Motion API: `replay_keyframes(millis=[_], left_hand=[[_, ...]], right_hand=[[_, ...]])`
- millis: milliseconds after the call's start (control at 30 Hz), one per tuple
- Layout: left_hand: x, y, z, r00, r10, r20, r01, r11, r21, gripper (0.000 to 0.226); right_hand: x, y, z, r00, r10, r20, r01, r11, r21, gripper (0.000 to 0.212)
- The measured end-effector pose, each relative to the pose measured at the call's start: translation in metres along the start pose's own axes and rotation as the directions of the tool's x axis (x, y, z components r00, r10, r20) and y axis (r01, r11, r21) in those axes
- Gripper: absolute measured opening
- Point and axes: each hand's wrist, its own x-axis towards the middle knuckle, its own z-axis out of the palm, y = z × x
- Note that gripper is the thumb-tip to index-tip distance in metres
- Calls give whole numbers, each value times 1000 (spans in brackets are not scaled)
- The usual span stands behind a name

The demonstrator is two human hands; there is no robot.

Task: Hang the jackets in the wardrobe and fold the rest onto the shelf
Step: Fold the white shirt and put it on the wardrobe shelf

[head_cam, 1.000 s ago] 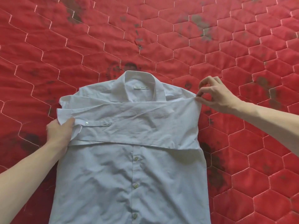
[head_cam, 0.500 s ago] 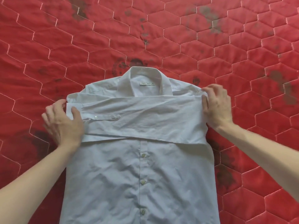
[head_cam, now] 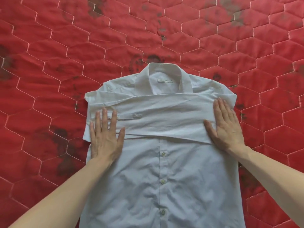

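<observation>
A white button-up shirt [head_cam: 162,175] lies front-up on the red quilt, collar [head_cam: 162,73] pointing away from me. Both sleeves are folded across its chest, and the cuff [head_cam: 130,116] of the upper one lies at the left. My left hand [head_cam: 105,139] rests flat on the shirt's left side, fingers spread over the cuff end. Pressed flat on the right side of the shirt is my right hand [head_cam: 227,127], on the folded sleeve by the shoulder. Neither hand grips the cloth.
A red quilt [head_cam: 65,55] with pale hexagon stitching and dark blotches covers the whole surface around the shirt. No wardrobe, shelf, hanger or other garment is in view.
Both hands let go of the sleeve edges they pinched and moved inward onto the shirt, now lying flat with fingers spread. The view has shifted slightly toward the shirt.
</observation>
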Motion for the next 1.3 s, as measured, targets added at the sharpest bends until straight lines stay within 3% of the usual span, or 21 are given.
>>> replay_keyframes(millis=[133,200,300,367,533,700,867,933,1033,1100,1233,1300], left_hand=[[-4,-3,-2,999,37,-25,-36,999,41,71],[-19,-2,-3,979,196,-61,-192,979,63,68],[-68,4,6,832,550,-74,-549,835,36,62],[-116,8,18,748,662,-37,-663,749,0,59],[-212,-1,38,768,640,33,-638,769,-42,59],[-249,-36,55,651,757,59,-755,653,-56,60],[-249,-34,48,650,752,113,-754,656,-34,64],[-253,-35,39,625,767,148,-771,636,-39,66],[-274,-46,26,451,854,259,-874,481,-65,81],[-292,-55,16,356,869,343,-917,396,-50,94],[-321,-71,-1,387,810,441,-903,430,2,108],[-333,-78,-3,354,814,461,-918,396,7,114]], right_hand=[[-2,-3,-3,1000,-5,-5,5,1000,-23,81],[-8,-9,-6,999,12,-35,-13,1000,-21,79],[-40,-36,-4,985,-80,-151,83,996,18,70],[-74,-67,8,966,-168,-195,179,983,40,64],[-177,-121,44,962,-252,-109,260,963,69,59],[-267,-75,57,996,-72,-56,72,997,9,59],[-279,-63,60,996,-71,-46,73,997,29,63],[-285,-61,61,988,-149,-49,150,988,35,63],[-317,-50,64,900,-434,33,434,901,-17,60],[-345,-44,60,852,-506,137,516,856,-43,59],[-393,-28,44,844,-456,282,485,874,-40,68],[-412,-17,36,811,-485,329,518,855,-18,81]])
